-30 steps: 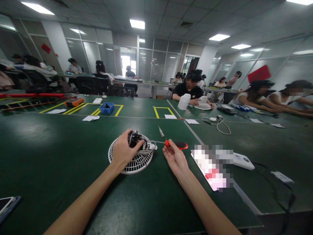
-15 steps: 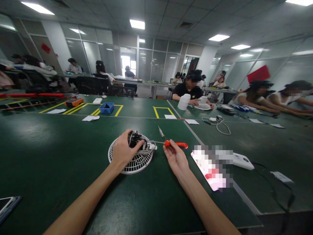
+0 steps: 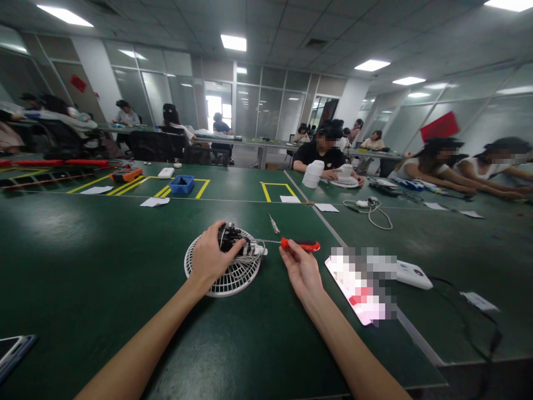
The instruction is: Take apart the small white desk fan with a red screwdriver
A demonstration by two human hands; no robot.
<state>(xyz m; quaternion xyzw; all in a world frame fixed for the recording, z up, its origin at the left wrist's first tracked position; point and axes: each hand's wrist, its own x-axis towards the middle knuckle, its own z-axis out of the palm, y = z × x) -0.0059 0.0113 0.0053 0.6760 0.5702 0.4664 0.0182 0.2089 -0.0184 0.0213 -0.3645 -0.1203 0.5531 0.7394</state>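
A white round fan grille (image 3: 229,278) lies flat on the green table (image 3: 83,266), with a black motor and wiring assembly (image 3: 233,236) on top of it. My left hand (image 3: 210,256) is closed around that assembly, thumb toward the white connector at its right end. My right hand (image 3: 302,269) lies just right of the grille, its fingertips touching the red handle of a screwdriver (image 3: 300,244) that rests on the table, its shaft pointing at the assembly. A second small screwdriver (image 3: 273,224) lies a little farther back.
A blurred flat device (image 3: 360,283) and a white box (image 3: 414,274) lie to my right, a phone (image 3: 12,350) at the near left edge. A blue tray (image 3: 182,183), papers and yellow tape marks sit farther back. Several people work at the far tables.
The red screwdriver has turned under my right fingertips; its black side, broad a second ago, now shows narrow. My left hand has stayed on the assembly.
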